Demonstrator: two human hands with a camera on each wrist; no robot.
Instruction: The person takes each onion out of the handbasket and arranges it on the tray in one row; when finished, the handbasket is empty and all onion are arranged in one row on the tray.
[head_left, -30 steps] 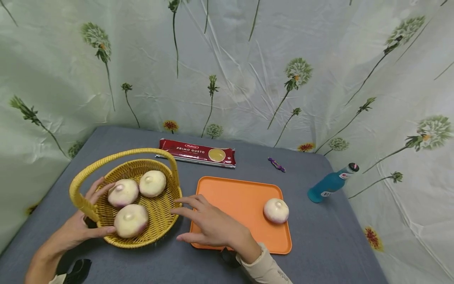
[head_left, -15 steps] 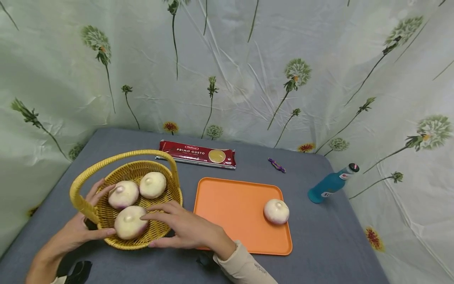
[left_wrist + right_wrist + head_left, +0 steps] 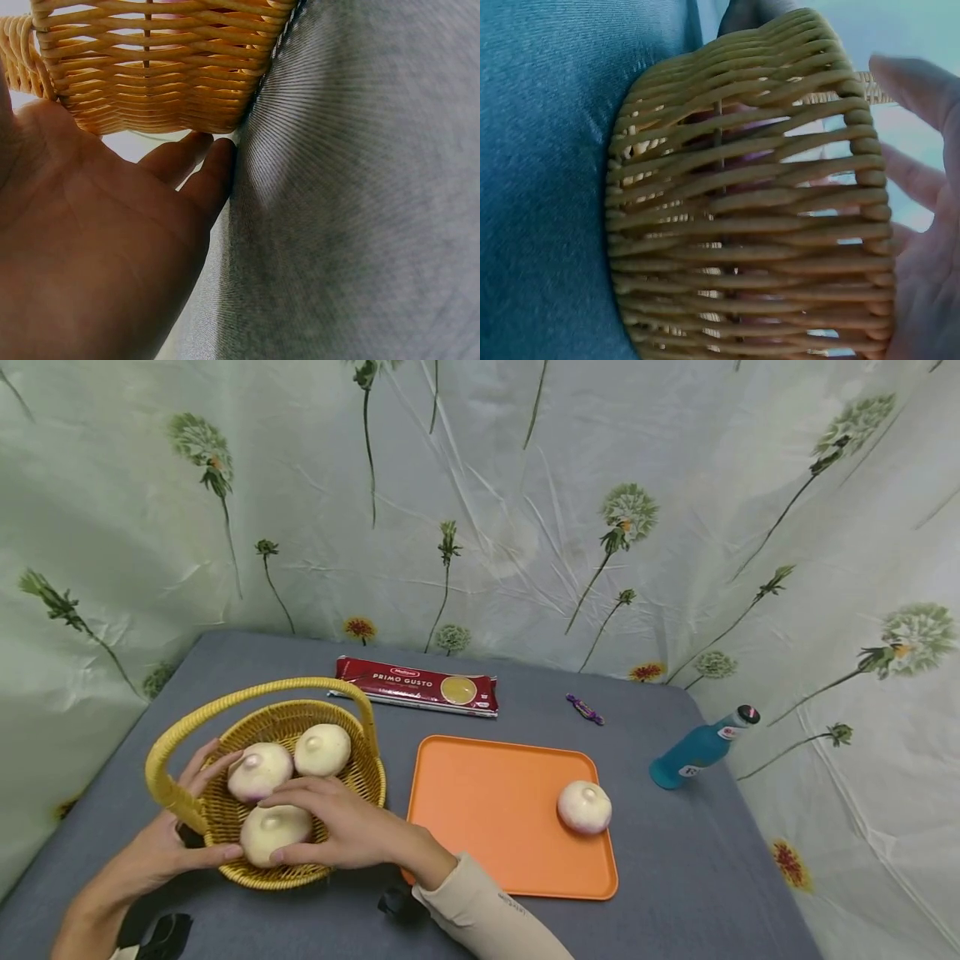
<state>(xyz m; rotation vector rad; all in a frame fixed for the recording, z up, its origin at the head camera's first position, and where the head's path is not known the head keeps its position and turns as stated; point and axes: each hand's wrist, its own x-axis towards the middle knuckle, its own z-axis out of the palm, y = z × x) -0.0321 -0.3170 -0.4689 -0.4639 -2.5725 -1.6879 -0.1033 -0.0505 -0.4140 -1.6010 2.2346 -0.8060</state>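
A yellow wicker basket with an arched handle holds three white turnips with purple undersides. My left hand holds the basket's left side, its fingers beside the back-left turnip and its thumb at the front rim. In the left wrist view, my left hand lies against the woven wall. Reaching over the right rim, my right hand has fingers and thumb around the front turnip. The third turnip sits behind. Wickerwork covers most of the right wrist view, hiding the grip.
Right of the basket lies an orange tray bearing another turnip. A red pasta packet and a purple-wrapped candy lie farther back. The blue bottle stands at the right. A floral curtain hangs behind the table.
My right hand has moved left from between tray and basket, over the rim and onto the front turnip. The left hand and basket have stayed in place.
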